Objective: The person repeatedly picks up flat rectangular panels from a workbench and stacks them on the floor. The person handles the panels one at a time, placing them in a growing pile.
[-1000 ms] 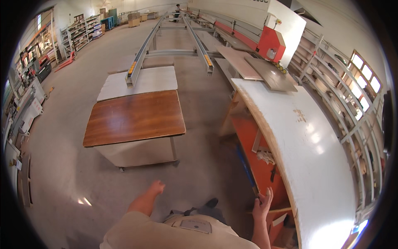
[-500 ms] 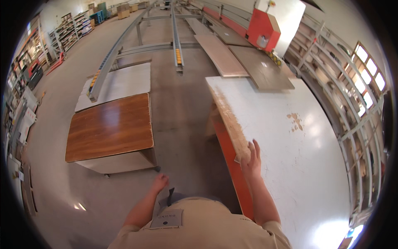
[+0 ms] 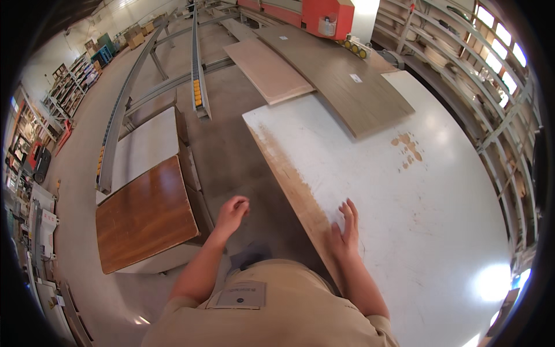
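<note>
My right hand (image 3: 346, 232), fingers stretched and a little apart, is at the near left edge of a white worktable (image 3: 399, 196). Nothing is in its grip; whether it rests on the top or hovers just over it I cannot tell. Along that edge the white surface is worn down to bare brown. My left hand (image 3: 232, 213) hangs over the floor between the worktable and a brown wood-topped stand (image 3: 147, 217). Its fingers are loosely curled in, with nothing visible in them. A grey-brown panel (image 3: 341, 78) lies across the far end of the worktable, a pinkish panel (image 3: 270, 72) beside it.
Ahead at left run long roller rails (image 3: 198, 87). A white-topped stand (image 3: 147, 144) is beyond the brown one. A red machine housing (image 3: 327, 18) stands past the panels. Metal shelving (image 3: 462, 75) lines the right wall. Loaded racks (image 3: 75, 89) stand far left.
My view has turned to the right and come closer to the worktable and panels. My left hand has risen forward; my right hand stays by the worktable's edge.
</note>
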Demonstrator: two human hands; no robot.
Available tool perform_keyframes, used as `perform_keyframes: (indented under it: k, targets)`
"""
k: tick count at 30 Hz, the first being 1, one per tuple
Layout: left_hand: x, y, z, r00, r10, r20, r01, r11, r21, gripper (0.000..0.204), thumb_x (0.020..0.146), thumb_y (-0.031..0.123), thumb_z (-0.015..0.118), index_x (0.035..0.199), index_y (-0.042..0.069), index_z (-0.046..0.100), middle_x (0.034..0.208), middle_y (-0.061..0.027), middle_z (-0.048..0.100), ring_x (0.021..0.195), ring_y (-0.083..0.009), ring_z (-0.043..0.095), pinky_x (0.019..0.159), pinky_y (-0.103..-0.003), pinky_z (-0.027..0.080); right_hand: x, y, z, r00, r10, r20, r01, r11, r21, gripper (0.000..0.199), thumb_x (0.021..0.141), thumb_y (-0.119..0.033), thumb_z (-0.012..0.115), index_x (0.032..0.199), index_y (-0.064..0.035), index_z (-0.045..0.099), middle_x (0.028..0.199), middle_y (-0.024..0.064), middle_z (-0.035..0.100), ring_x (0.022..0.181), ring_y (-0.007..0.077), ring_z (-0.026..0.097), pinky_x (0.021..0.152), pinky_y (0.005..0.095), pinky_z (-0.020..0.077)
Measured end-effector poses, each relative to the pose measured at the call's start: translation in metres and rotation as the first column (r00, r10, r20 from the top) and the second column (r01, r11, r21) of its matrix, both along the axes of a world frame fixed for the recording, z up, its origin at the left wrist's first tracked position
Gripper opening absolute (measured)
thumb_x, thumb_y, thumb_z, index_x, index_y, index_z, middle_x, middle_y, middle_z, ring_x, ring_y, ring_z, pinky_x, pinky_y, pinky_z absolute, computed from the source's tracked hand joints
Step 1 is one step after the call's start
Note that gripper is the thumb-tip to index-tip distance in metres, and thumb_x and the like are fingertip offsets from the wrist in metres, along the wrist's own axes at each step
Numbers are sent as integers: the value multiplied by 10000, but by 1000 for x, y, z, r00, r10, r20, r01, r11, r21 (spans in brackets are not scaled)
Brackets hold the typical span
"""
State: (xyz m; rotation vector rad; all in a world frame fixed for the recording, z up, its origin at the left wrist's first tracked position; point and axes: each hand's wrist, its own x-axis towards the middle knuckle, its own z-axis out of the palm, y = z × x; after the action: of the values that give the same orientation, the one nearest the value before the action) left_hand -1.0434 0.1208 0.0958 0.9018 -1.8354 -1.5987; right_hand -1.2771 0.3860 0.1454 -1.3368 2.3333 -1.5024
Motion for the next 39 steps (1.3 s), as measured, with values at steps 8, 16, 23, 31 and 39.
perform_keyframes:
  k: [8,16,23,31,39]
  targets:
    - [-133,-100,57,973,-230,-27,210,927,-310,231,933,193,623,1073,10,627,818,-66,661,744,-125,625,709,-291,515,-96,-50,22,937,-235,-260,277,951,140,561,870,38,519,1418,-26,415,1497,206,365,1373,392,360,1135,474,291]
    - [-217,-238,92,939,-342,-40,296,860,-416,167,901,118,644,1033,16,641,831,-71,673,753,-159,631,730,-303,521,-281,-195,35,830,-372,-415,541,716,442,523,998,-303,395,1481,-105,361,1551,145,324,1453,340,251,1173,498,196]
    - [-340,-353,87,970,-235,-70,162,828,-537,220,925,194,626,1041,8,611,905,-72,660,904,-180,631,822,-305,492,-289,-154,7,768,-453,-453,637,461,618,557,995,-321,387,1513,-124,322,1574,123,293,1476,317,212,1193,510,148]
    - [-503,-378,48,945,-175,278,320,302,-898,532,954,408,542,1338,42,505,1433,-190,465,1347,-344,415,1125,-526,288,-214,-46,21,756,-535,-377,619,397,678,604,941,-260,507,1506,-136,333,1571,108,303,1475,304,216,1197,484,164]
    - [-478,-299,66,786,-442,431,485,9,-874,589,981,473,469,1315,-5,549,1415,-239,482,1333,-380,438,1101,-459,358,-251,-181,34,710,-418,-567,693,560,454,644,885,-233,640,1463,-96,393,1542,169,333,1425,341,314,1177,530,185]
